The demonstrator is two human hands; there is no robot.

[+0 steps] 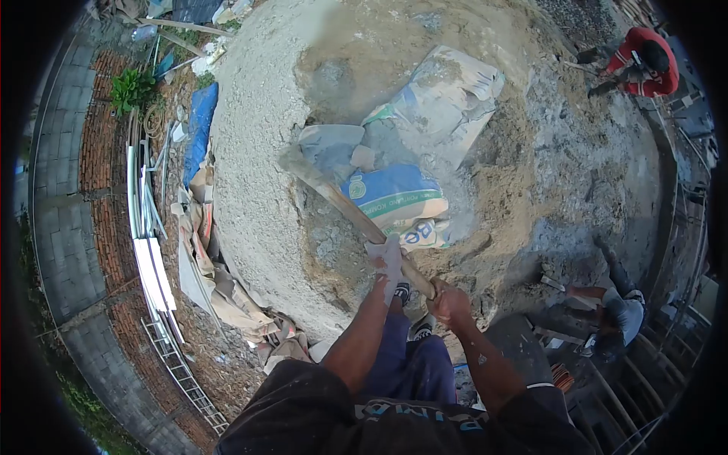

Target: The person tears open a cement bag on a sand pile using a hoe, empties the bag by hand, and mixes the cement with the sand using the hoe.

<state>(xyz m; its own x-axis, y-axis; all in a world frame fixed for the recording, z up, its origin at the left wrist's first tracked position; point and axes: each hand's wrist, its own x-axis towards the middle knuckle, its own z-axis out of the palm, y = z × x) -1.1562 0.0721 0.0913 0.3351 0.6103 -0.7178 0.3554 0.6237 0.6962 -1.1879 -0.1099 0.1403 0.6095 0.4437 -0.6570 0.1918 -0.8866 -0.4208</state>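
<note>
A hoe with a long wooden handle (345, 205) slants across the ground from upper left to my body. My left hand (385, 262), pale with a glove or dust, is closed round the middle of the handle. Nearer its lower end, my right hand (450, 302) grips it too. The grey blade (330, 145) lies at the far end, beside torn cement bags. One blue, green and white cement bag (398, 189) lies just beyond my left hand. Behind it, a larger dusty bag (436, 106) lies spread open with grey powder about it.
Pale mix or sand (250, 136) forms a curved band at left. Beyond it are a blue tarp (200, 125), crumpled sacks (235, 303), white metal lengths (152, 273) and a ladder (182, 371). A person in red (660, 64) works at upper right, another (622, 315) at lower right.
</note>
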